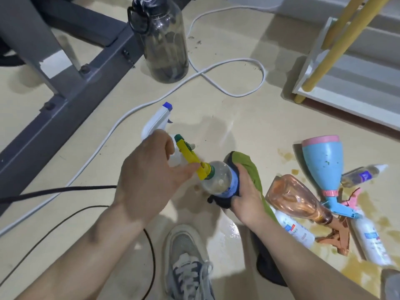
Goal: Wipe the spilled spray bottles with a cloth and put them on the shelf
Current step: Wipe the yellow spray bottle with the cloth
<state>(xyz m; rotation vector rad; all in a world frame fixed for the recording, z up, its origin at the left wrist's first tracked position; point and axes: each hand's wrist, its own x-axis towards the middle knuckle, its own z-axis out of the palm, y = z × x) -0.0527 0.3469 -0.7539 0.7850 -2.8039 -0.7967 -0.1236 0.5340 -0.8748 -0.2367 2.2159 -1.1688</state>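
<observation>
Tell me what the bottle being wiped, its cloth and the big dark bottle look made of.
The held bottle: clear glossy plastic, seemingly; you can see into it. Its trigger head: opaque yellow moulded plastic. The cloth: soft matte green fabric; it folds and creases. The dark bottle: smoky translucent plastic, probably; light shows through.

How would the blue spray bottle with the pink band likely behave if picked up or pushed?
The blue spray bottle lies on its side; its round, tapered body would probably roll in an arc if nudged. Brown spill lies beside it and specks dot its wall, so it may be slippery. It looks like rigid plastic, probably stiff.
</observation>
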